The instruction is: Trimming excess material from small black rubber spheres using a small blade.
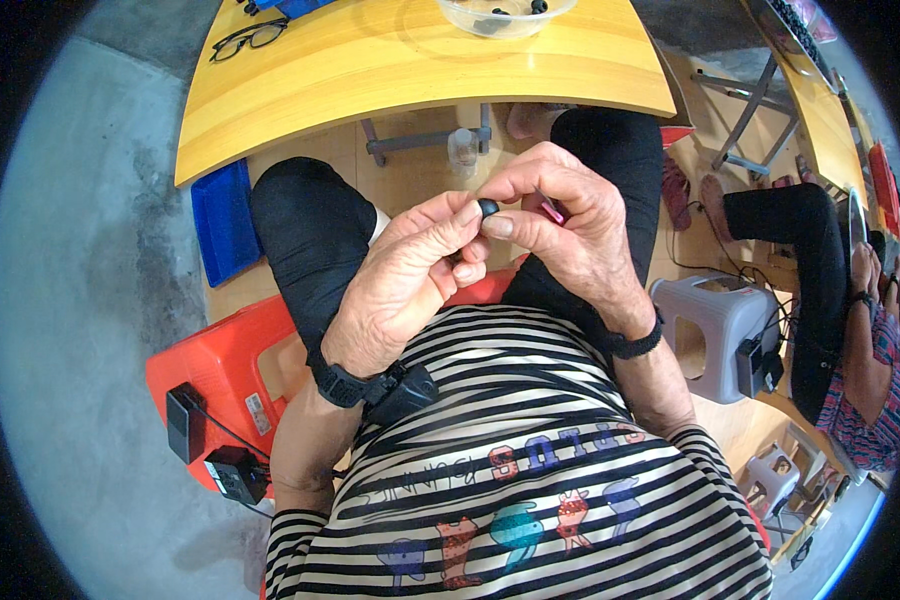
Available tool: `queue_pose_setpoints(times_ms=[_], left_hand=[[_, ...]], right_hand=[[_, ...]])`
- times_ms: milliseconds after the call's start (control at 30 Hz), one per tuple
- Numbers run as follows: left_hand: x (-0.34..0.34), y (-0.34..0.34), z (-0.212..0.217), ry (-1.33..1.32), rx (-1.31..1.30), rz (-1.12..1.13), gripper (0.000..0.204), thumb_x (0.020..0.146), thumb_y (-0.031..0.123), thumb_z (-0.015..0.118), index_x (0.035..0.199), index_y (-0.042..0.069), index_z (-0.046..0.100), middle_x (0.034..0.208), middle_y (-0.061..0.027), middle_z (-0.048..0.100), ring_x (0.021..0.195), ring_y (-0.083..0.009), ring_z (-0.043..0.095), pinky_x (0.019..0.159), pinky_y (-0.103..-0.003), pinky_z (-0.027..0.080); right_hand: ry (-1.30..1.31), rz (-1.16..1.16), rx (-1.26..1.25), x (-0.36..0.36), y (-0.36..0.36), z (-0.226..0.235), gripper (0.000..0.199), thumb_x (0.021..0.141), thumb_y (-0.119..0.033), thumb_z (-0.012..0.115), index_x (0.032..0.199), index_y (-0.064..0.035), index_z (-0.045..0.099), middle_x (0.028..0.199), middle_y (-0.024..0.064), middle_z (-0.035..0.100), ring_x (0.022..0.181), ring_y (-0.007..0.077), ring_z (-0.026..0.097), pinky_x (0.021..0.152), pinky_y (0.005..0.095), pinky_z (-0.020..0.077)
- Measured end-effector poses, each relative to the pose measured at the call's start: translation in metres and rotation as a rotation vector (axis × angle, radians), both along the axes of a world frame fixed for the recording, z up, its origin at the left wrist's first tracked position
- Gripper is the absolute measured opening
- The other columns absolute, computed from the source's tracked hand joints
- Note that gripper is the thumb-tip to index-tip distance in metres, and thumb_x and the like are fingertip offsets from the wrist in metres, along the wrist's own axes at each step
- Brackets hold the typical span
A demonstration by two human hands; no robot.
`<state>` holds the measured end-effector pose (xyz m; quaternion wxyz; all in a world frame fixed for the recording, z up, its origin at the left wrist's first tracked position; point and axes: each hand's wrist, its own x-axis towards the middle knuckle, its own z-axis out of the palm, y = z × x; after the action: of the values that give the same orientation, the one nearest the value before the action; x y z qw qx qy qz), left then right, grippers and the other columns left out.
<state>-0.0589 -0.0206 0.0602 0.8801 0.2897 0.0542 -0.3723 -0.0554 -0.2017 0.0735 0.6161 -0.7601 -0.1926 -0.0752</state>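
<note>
My left hand (410, 275) and my right hand (570, 225) meet over my lap, fingertips together. Between them is a small black rounded piece (488, 207), pinched by the left thumb and forefinger and touched by the right thumb. A pink thing (552, 210) pokes out from inside my right hand's curled fingers; its shape is mostly hidden. A black watch sits on my left wrist and a black band on my right wrist.
A yellow table (410, 70) lies ahead with a clear bowl (505, 15) holding small dark pieces and a pair of glasses (247, 38). I sit on a red stool (220, 370). A blue tray (223, 222), a grey stool (715, 330) and another seated person (850, 340) are nearby.
</note>
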Motion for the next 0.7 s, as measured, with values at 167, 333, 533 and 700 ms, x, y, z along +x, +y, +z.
queue_pose_setpoints(times_ms=[167,333,533,700], left_hand=[[-0.0015,-0.0041,0.0064,0.004,0.031,-0.002,0.017,0.091,0.016,0.055,0.100,0.002,0.058,0.078,-0.0013,0.056,0.066,-0.0078,0.049,0.056,-0.020,0.038],[-0.0027,-0.0034,0.0073,0.004,0.025,0.002,0.015,0.090,0.016,0.057,0.096,0.002,0.061,0.077,-0.0035,0.058,0.064,-0.0076,0.050,0.054,-0.019,0.038],[-0.0029,-0.0019,0.0087,-0.085,0.130,-0.032,0.018,0.092,0.017,0.054,0.098,0.000,0.058,0.078,-0.0019,0.052,0.060,-0.0041,0.041,0.049,-0.017,0.030],[-0.0026,-0.0012,0.0073,-0.044,0.100,-0.064,0.018,0.092,0.017,0.054,0.099,0.001,0.057,0.078,-0.0029,0.051,0.059,-0.0038,0.039,0.049,-0.016,0.031]], right_hand=[[0.002,-0.049,0.031,-0.0050,0.0025,0.0019,0.018,0.069,-0.008,0.075,0.085,-0.0030,0.067,0.075,0.0037,0.058,0.066,0.0109,0.051,0.056,0.0232,0.0401],[0.026,-0.015,0.064,-0.0051,-0.0023,0.0042,0.014,0.071,-0.007,0.074,0.082,-0.0030,0.068,0.075,0.0031,0.058,0.066,0.0105,0.051,0.057,0.0229,0.0396],[0.124,0.047,0.137,-0.0028,-0.0053,0.0055,0.008,0.072,-0.005,0.072,0.078,-0.0020,0.067,0.074,0.0023,0.057,0.067,0.0088,0.051,0.059,0.0222,0.0393],[0.179,0.080,0.139,-0.0028,-0.0050,0.0046,0.004,0.075,-0.004,0.069,0.077,-0.0013,0.066,0.072,0.0017,0.055,0.066,0.0073,0.050,0.059,0.0222,0.0389]])
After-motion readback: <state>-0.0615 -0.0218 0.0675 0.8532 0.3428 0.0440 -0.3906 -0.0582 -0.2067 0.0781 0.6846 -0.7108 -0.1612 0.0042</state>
